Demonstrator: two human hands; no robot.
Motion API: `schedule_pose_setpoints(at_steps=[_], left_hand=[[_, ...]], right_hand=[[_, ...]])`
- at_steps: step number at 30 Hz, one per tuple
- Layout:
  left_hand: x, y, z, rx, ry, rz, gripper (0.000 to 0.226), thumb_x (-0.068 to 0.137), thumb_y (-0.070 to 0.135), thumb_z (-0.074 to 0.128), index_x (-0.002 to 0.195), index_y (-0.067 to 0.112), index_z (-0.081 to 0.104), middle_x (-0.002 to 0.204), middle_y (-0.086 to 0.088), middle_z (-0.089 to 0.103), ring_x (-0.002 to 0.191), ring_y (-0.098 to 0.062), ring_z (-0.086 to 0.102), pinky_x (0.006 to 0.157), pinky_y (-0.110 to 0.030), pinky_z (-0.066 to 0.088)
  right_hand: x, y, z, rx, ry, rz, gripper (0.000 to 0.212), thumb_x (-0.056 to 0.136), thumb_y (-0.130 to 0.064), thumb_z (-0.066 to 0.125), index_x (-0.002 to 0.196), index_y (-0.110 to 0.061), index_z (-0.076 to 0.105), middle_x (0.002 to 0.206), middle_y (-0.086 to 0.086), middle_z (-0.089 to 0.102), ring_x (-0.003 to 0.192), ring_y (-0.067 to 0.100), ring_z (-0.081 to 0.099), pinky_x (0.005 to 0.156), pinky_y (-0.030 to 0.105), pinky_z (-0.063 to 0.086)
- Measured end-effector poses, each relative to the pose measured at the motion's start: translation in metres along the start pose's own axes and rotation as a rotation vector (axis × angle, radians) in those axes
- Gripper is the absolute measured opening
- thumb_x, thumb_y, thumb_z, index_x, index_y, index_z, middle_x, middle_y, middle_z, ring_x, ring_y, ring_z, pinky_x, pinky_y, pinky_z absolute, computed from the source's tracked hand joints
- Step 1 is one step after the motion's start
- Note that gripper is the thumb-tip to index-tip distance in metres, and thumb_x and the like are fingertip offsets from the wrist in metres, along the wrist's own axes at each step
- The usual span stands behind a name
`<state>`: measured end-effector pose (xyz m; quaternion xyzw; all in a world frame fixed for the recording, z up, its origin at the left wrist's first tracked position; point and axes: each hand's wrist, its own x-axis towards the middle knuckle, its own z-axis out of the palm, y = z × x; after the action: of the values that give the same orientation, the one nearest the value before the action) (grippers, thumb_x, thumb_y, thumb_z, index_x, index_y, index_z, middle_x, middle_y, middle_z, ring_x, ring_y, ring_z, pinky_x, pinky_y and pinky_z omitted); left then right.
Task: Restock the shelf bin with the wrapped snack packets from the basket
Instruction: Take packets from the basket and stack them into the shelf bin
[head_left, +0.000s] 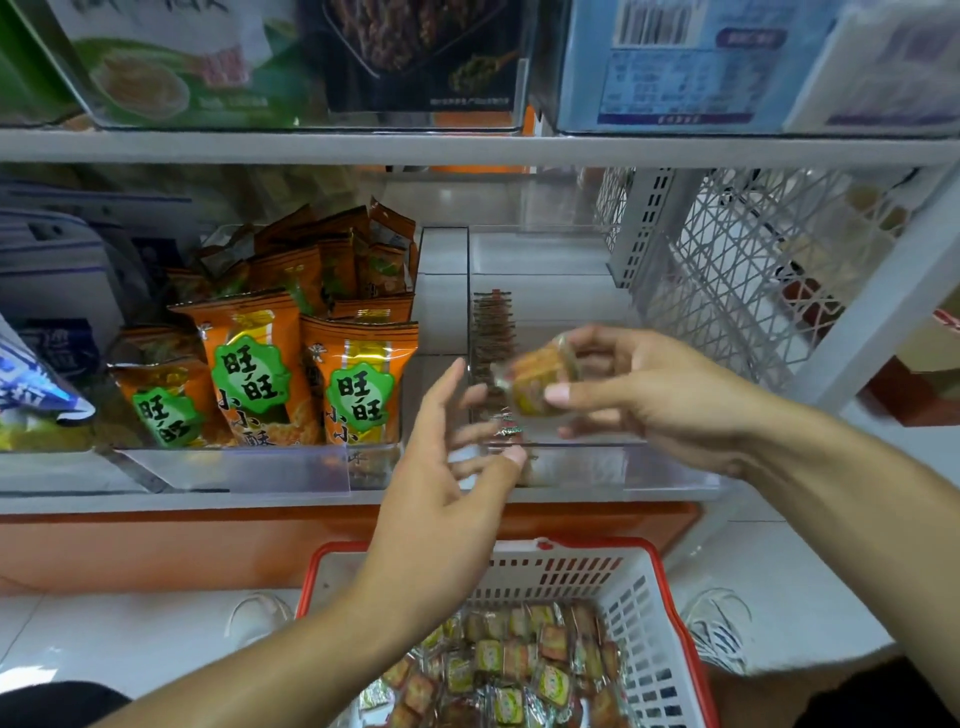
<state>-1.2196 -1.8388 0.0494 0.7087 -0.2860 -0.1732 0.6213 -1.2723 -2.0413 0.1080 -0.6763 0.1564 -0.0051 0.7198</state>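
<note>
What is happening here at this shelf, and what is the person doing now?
A person is restocking. The right hand holds a wrapped snack packet over the clear shelf bin, where a row of packets already stands. The left hand is open beside it. The basket below holds many more.

Orange snack bags with green labels (291, 364) are standing packed in the clear plastic bin (234, 467) on the left. A grey perforated metal panel (737, 270) is leaning at the right, and boxed goods (675, 67) are sitting on the white upper shelf (467, 148).
</note>
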Motion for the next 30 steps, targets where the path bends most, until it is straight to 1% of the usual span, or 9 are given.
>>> schedule_pose_setpoints(at_steps=[2,4,7,10,12,14,20,24,30], left_hand=[[0.002,0.002,0.002,0.225,0.042,0.136,0.066,0.089,0.038,0.062,0.149,0.046,0.035,0.141,0.038,0.042,0.135,0.011,0.040,0.104,-0.006,0.037],[0.009,0.002,0.005,0.420,0.005,0.229,0.060,0.093,0.035,0.063,0.146,0.043,0.038,0.155,0.030,0.027,0.145,0.009,0.025,0.106,-0.002,0.026],[0.021,-0.006,0.012,0.576,-0.059,0.228,0.069,0.094,0.033,0.067,0.152,0.040,0.030,0.163,0.031,-0.006,0.153,0.004,-0.004,0.112,-0.006,0.007],[0.033,-0.015,0.017,0.615,-0.050,0.183,0.084,0.092,0.035,0.069,0.156,0.042,0.015,0.160,0.029,-0.025,0.155,-0.003,-0.010,0.115,-0.023,0.003],[0.039,-0.019,0.017,0.587,-0.041,0.090,0.092,0.091,0.039,0.069,0.155,0.047,0.004,0.161,0.028,-0.024,0.147,-0.004,0.027,0.105,-0.020,0.029],[0.043,-0.022,0.018,0.599,-0.039,0.033,0.096,0.090,0.042,0.069,0.153,0.050,-0.003,0.162,0.027,-0.020,0.106,0.007,0.050,0.082,-0.016,0.038],[0.046,-0.024,0.019,0.578,-0.058,-0.030,0.095,0.091,0.047,0.066,0.152,0.054,-0.005,0.161,0.029,-0.013,0.091,0.008,0.052,0.084,-0.020,0.036],[0.046,-0.025,0.016,0.549,-0.096,-0.028,0.094,0.092,0.047,0.066,0.151,0.055,-0.007,0.156,0.034,-0.015,0.138,-0.018,0.048,0.102,-0.032,0.041],[0.048,-0.030,0.012,0.571,-0.125,0.014,0.095,0.092,0.048,0.065,0.151,0.054,-0.010,0.157,0.033,-0.018,0.150,-0.021,0.032,0.109,-0.032,0.038]], right_hand=[[0.016,0.000,-0.017,-0.223,0.212,-0.086,0.040,0.075,-0.005,0.083,0.109,-0.010,0.063,0.106,0.013,0.074,0.093,0.027,0.075,0.073,0.036,0.064],[0.037,0.008,-0.032,-0.680,0.363,-0.106,0.040,0.076,-0.014,0.086,0.109,-0.015,0.065,0.106,0.006,0.072,0.093,0.024,0.072,0.077,0.035,0.062],[0.072,0.025,-0.042,-1.031,0.346,-0.001,0.039,0.075,-0.022,0.086,0.110,-0.020,0.068,0.111,0.001,0.073,0.101,0.019,0.067,0.080,0.025,0.051],[0.109,0.034,-0.045,-1.016,0.327,0.010,0.039,0.077,-0.020,0.083,0.113,-0.018,0.068,0.113,0.004,0.071,0.097,0.020,0.066,0.072,0.022,0.045],[0.132,0.035,-0.048,-1.022,0.345,-0.026,0.036,0.079,-0.016,0.080,0.113,-0.016,0.068,0.115,0.008,0.070,0.093,0.020,0.062,0.070,0.022,0.044],[0.155,0.037,-0.052,-1.022,0.373,-0.043,0.032,0.081,-0.013,0.076,0.112,-0.014,0.069,0.119,0.011,0.068,0.103,0.026,0.064,0.077,0.027,0.048],[0.196,0.054,-0.055,-0.750,0.549,-0.023,0.038,0.083,-0.012,0.075,0.120,-0.011,0.069,0.123,0.010,0.068,0.103,0.022,0.065,0.084,0.024,0.051],[0.204,0.062,-0.055,-0.669,0.668,-0.023,0.053,0.079,-0.014,0.079,0.124,-0.017,0.051,0.112,0.010,0.067,0.093,0.024,0.064,0.074,0.029,0.053],[0.214,0.068,-0.046,-0.483,0.708,0.053,0.058,0.084,-0.020,0.077,0.129,-0.014,0.042,0.121,0.011,0.058,0.101,0.028,0.061,0.087,0.043,0.057]])
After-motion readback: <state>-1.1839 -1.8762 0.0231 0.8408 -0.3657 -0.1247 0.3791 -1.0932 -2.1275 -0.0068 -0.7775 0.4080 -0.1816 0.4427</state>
